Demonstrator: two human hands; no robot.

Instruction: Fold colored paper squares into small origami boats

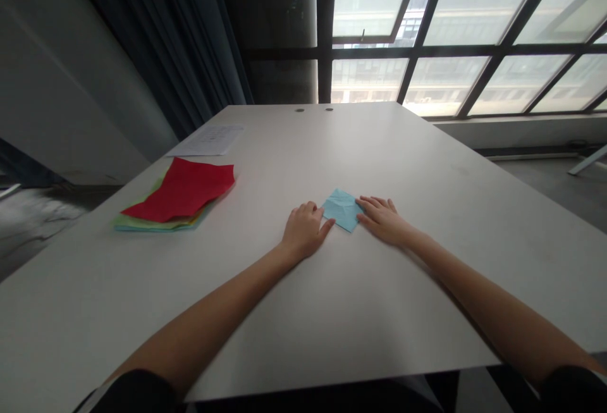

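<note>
Both hands lying flat on white table [360, 312], pressing folded light-blue paper [342, 209]: L hand [303, 231] touching its left edge, R hand [385, 219] its right corner, neither gripping.

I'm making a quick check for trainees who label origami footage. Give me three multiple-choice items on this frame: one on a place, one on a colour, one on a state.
1. Where does the stack of coloured paper lie on the table?
A. To the left of the hands
B. Between the hands
C. At the far right edge

2. What colour is the top sheet of that stack?
A. Blue
B. Red
C. White

3. How does the folded light-blue paper lie?
A. Lifted in the air
B. Crumpled into a ball
C. Flat on the table, with fingers on both sides

Answers:
1. A, the stack sits well to the left of the left hand.
2. B, the red sheet covers the green and yellow ones.
3. C, the left hand and right hand press its edges against the tabletop.
</note>
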